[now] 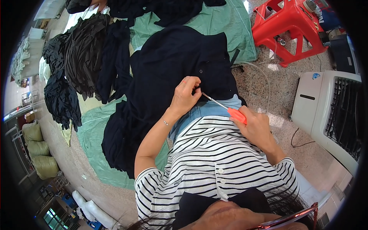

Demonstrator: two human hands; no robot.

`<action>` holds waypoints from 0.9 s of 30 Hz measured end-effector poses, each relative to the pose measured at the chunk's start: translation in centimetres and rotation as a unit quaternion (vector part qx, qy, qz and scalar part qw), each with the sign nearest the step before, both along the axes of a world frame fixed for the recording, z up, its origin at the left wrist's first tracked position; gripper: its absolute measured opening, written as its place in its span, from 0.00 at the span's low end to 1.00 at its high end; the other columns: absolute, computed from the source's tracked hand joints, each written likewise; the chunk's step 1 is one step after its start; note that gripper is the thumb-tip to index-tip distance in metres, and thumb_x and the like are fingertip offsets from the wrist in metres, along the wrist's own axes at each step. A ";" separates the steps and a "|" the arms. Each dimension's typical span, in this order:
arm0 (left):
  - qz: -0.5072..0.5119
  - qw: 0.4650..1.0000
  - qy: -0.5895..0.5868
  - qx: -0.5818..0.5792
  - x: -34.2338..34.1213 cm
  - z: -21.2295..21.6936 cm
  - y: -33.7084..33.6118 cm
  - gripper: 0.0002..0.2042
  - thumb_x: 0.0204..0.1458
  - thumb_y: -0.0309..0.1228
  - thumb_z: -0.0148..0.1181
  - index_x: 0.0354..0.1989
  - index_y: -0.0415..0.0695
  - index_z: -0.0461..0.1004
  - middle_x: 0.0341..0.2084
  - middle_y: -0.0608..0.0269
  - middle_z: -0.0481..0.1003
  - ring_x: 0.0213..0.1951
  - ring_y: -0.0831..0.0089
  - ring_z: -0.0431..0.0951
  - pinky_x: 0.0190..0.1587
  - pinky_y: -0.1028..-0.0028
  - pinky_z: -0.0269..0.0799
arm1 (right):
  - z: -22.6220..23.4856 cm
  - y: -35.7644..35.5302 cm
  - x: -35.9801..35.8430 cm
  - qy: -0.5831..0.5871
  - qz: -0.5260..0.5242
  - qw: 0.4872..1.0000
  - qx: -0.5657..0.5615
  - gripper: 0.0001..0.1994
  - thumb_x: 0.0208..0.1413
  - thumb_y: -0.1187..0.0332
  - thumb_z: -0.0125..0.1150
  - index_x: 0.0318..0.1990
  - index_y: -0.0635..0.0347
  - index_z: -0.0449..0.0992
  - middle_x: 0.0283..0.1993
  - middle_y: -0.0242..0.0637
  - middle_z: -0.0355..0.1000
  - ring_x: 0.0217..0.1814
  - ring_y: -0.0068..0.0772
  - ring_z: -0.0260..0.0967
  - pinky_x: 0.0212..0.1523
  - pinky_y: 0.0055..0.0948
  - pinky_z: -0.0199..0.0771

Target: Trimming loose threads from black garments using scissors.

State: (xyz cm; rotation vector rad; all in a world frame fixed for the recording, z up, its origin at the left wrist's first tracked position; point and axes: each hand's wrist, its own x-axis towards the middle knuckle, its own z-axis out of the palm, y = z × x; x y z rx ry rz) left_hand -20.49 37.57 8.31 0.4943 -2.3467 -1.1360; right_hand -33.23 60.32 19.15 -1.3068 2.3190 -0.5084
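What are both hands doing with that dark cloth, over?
Left hand pinching dark cloth. Right hand gripping orange-handled tool. Cloth spread out, button showing. Possibly in the way: left hand, close by tool's tip.

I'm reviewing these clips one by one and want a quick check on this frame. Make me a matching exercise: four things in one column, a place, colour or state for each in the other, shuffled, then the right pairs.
Column one
1. Tool
2. Stool
3. Left hand
4. Cooler

Column two
A. Pinching the dark cloth
B. Off-white, with a dark grille
C. Orange-handled, in the right hand
D. Red, at the picture's upper right

Right pairs: 1-C, 2-D, 3-A, 4-B
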 end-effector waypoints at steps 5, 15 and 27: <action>-0.004 1.000 -0.007 -0.001 -0.1 0.2 0.3 0.14 0.43 0.14 0.63 0.39 0.39 0.71 0.31 0.60 0.74 0.29 0.71 0.77 0.32 0.75 0.74 | -0.2 -0.1 0.0 0.002 -0.007 1.000 0.017 0.15 0.56 0.55 0.66 0.35 0.58 0.73 0.24 0.45 0.74 0.24 0.53 0.73 0.24 0.43 0.70; 0.010 0.995 -0.027 -0.096 -3.1 2.0 -2.5 0.11 0.49 0.24 0.66 0.42 0.44 0.78 0.32 0.62 0.72 0.22 0.69 0.74 0.26 0.71 0.71 | -0.3 -1.1 -1.5 0.011 -0.088 0.995 -0.042 0.14 0.57 0.56 0.66 0.37 0.58 0.73 0.28 0.45 0.75 0.28 0.54 0.74 0.26 0.44 0.70; 0.020 0.990 -0.115 -0.083 -5.2 0.6 -3.7 0.07 0.44 0.21 0.60 0.32 0.39 0.71 0.24 0.56 0.73 0.28 0.59 0.77 0.33 0.63 0.74 | -0.9 -2.1 -1.9 0.000 -0.084 0.996 -0.012 0.15 0.57 0.55 0.66 0.36 0.57 0.74 0.24 0.46 0.74 0.25 0.55 0.73 0.25 0.45 0.70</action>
